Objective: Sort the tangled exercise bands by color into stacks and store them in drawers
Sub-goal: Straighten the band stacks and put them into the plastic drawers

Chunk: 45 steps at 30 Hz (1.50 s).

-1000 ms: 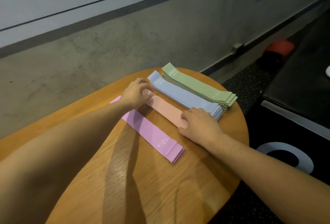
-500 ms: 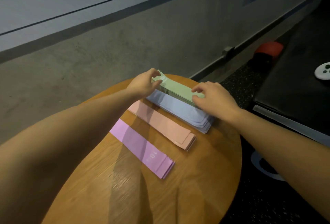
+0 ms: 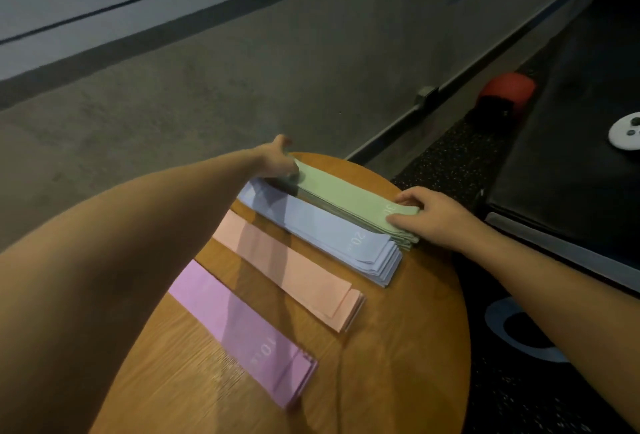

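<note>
Head view looks down on a round wooden table (image 3: 398,347) carrying four stacks of flat bands laid side by side on the same slant. The green stack (image 3: 346,199) lies farthest, close to the table's far rim, with its right end near the right rim. The left hand (image 3: 277,161) grips its far end, fingers curled over the top band. The right hand (image 3: 427,213) pinches its near end, thumb on top beside a printed "30" and fingers curled under the edge. Just beside the green stack, touching along its length, lies the blue stack (image 3: 329,236), its near end fanned into loose layers. The peach stack (image 3: 291,267) sits next, a narrow strip of bare wood apart from the blue. The purple stack (image 3: 242,333) lies nearest, its left part hidden under the left forearm. Bare wood opens at the table's near right side. Behind stands a grey concrete wall (image 3: 207,87). Right of the table lies dark speckled flooring (image 3: 457,153), with a red object (image 3: 507,89) by the wall and a black bench (image 3: 571,156) bearing a small white controller (image 3: 625,135).
</note>
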### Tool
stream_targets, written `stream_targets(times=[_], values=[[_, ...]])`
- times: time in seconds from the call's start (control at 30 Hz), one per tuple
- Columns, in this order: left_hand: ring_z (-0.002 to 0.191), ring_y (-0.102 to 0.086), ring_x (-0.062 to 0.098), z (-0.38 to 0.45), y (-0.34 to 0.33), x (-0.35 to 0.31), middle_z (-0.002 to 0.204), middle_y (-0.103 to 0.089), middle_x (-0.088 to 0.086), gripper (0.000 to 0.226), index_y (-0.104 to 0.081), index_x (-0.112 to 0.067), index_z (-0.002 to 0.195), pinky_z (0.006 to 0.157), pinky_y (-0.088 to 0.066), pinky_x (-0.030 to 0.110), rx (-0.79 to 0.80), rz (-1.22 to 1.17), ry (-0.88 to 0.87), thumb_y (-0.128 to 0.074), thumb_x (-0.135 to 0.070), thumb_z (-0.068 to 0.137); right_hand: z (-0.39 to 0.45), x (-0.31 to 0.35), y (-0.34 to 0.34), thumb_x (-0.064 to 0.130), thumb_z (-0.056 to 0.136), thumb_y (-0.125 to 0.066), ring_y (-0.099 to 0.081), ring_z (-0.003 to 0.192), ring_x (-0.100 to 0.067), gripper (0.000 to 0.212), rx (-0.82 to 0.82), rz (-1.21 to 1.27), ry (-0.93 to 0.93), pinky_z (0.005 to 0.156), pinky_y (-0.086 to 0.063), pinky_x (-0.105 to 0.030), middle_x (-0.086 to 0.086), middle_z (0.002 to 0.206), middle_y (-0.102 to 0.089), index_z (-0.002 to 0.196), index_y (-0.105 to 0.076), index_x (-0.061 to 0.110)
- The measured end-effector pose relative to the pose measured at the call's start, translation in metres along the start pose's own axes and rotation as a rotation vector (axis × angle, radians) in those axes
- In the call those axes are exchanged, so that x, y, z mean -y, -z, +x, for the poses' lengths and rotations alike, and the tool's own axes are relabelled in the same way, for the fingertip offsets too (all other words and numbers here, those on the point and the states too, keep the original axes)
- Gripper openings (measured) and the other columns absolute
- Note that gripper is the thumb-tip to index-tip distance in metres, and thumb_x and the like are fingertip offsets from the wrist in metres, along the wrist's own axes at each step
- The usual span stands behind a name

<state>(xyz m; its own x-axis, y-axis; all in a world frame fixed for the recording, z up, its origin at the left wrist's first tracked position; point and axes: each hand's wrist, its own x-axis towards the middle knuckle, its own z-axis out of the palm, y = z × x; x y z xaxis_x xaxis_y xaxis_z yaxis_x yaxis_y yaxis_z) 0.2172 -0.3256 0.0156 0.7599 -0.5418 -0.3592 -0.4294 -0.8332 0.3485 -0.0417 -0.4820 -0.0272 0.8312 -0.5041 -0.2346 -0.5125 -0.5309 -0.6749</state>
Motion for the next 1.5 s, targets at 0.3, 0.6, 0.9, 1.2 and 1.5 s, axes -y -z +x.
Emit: stream_targets(times=[0.3,0.6,0.9,1.2,1.5], values=[[0.124,-0.046,0.032,0.011,0.015,-0.004,0.149,-0.038,0.008,0.08,-0.029,-0.032,0.154,0.1,-0.051,0.043,0.163,-0.011,0.043,-0.071,-0.011,0.089,0.001,0.004,0.013,0.044,0.082,-0.079,-0.059,0.092,-0.009,0.052,0.081,-0.063,-0.048,0.074,-0.046,-0.025,0.004,0.11,-0.068,0.125,-0.067,0.018],[0.135,-0.042,0.034,0.016,0.017,0.004,0.152,-0.039,0.01,0.087,-0.031,-0.024,0.155,0.106,-0.042,0.043,0.102,-0.044,0.013,-0.079,-0.008,0.084,0.012,0.012,0.019,0.041,0.081,-0.081,-0.065,0.097,-0.015,0.048,0.201,-0.044,-0.161,0.079,-0.051,-0.027,-0.003,0.112,-0.072,0.118,-0.071,0.011],[0.133,-0.048,0.03,0.004,0.019,0.003,0.148,-0.046,0.006,0.089,-0.039,-0.025,0.153,0.105,-0.045,0.038,-0.034,0.002,-0.092,-0.086,-0.015,0.077,0.003,0.017,0.009,0.038,0.082,-0.08,-0.059,0.112,-0.02,0.053,0.213,-0.071,-0.137,0.1,-0.049,-0.039,-0.003,0.126,-0.061,0.124,-0.05,0.022],[0.101,-0.066,0.017,-0.059,0.062,0.006,0.113,-0.069,0.0,0.053,-0.066,-0.021,0.12,0.092,-0.054,0.033,-0.238,-0.187,-0.239,-0.09,-0.017,0.073,-0.025,0.023,0.02,0.033,0.084,-0.078,-0.062,0.092,-0.015,0.041,-0.017,0.015,-0.059,0.073,-0.049,-0.031,-0.001,0.113,-0.065,0.117,-0.057,0.021],[0.089,-0.069,0.016,-0.208,0.093,0.076,0.104,-0.071,0.002,0.048,-0.054,-0.022,0.091,0.082,-0.058,0.039,-0.411,-0.422,-0.358,-0.09,-0.002,0.067,-0.078,0.082,0.031,0.022,0.081,-0.082,-0.072,0.061,-0.018,0.036,-0.066,0.097,0.253,0.064,-0.062,-0.041,-0.002,0.085,-0.071,0.1,-0.052,0.016]])
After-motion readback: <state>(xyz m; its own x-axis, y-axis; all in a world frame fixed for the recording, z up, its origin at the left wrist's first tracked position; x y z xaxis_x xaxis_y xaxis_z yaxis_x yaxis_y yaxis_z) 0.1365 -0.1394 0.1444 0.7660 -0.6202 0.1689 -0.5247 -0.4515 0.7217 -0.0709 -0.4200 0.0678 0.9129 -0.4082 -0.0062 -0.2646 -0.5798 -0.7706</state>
